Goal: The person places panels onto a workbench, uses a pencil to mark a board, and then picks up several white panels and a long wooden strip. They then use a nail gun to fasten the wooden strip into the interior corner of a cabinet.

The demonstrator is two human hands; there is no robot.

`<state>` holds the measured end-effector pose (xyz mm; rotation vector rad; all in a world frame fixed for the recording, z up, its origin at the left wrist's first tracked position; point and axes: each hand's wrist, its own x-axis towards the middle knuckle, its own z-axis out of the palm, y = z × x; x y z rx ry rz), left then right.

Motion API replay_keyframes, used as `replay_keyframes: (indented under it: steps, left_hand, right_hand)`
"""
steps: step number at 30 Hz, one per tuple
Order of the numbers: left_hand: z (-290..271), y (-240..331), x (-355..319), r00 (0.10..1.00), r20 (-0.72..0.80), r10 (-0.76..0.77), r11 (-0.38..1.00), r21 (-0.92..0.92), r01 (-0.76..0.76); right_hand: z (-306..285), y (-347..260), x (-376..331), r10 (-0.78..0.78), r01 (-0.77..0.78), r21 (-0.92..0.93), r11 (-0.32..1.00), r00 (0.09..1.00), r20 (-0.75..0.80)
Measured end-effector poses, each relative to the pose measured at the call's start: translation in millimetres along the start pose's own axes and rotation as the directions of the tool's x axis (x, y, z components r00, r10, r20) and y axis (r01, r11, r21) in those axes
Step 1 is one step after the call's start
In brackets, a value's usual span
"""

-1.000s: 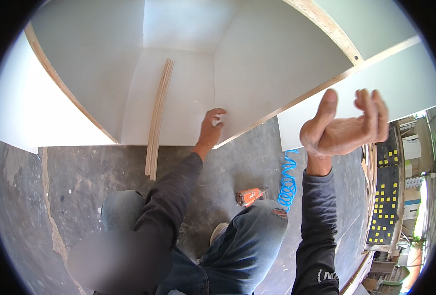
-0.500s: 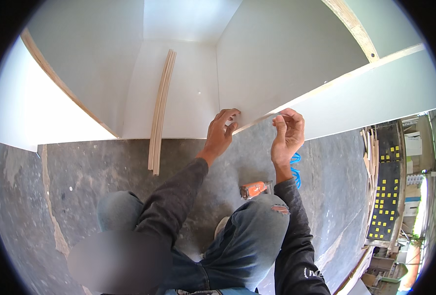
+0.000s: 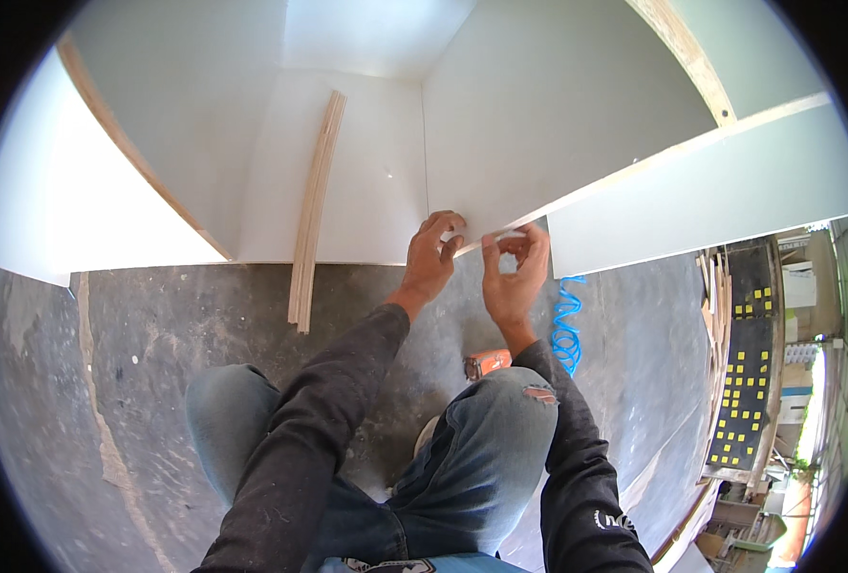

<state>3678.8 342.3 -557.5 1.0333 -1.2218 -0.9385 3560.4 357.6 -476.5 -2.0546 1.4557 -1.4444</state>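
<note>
A white cabinet panel [image 3: 548,124] with a pale wooden edge strip [image 3: 615,180] runs down toward me. My left hand [image 3: 427,263] is curled around the lower end of this strip, thumb on one side and fingertips on the other. Just to its right, my right hand [image 3: 515,282] pinches the same strip between thumb and fingers. Both hands partly cover the strip's end. Several long thin wooden strips [image 3: 315,210] lie bundled on the cabinet's white bottom board [image 3: 371,191], their near ends jutting past its front edge.
An orange power tool [image 3: 488,364] rests on the grey concrete floor [image 3: 185,325] by my knee, partly hidden. Close by lies a coiled blue hose [image 3: 565,329]. A wood-edged panel [image 3: 142,158] stands at left. Boards [image 3: 717,296] lean at the right, beside a black board with yellow squares [image 3: 747,392].
My right hand has slid left and down along the panel edge, closer to my left hand. The left hand has stayed at the strip's lower end.
</note>
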Motion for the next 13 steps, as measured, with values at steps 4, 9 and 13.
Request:
replay_keyframes:
  steps: [4, 9, 13]
  left_hand:
    - [2, -5, 2, 1.000, 0.031, 0.004, 0.999, -0.047, -0.002]
    - [1, 9, 6, 0.999, -0.016, -0.034, 0.997, -0.065, 0.033]
    - [4, 3, 4, 1.000, -0.018, 0.012, 0.999, -0.049, -0.013]
  right_hand:
    - [-1, 5, -21, -0.044, 0.046, -0.122, 0.991, 0.999, 0.024]
    - [-5, 14, -40, -0.035, 0.048, -0.191, 0.980, 0.997, 0.072]
    - [-5, 15, -52, 0.063, -0.045, -0.181, 0.982, 0.993, 0.096]
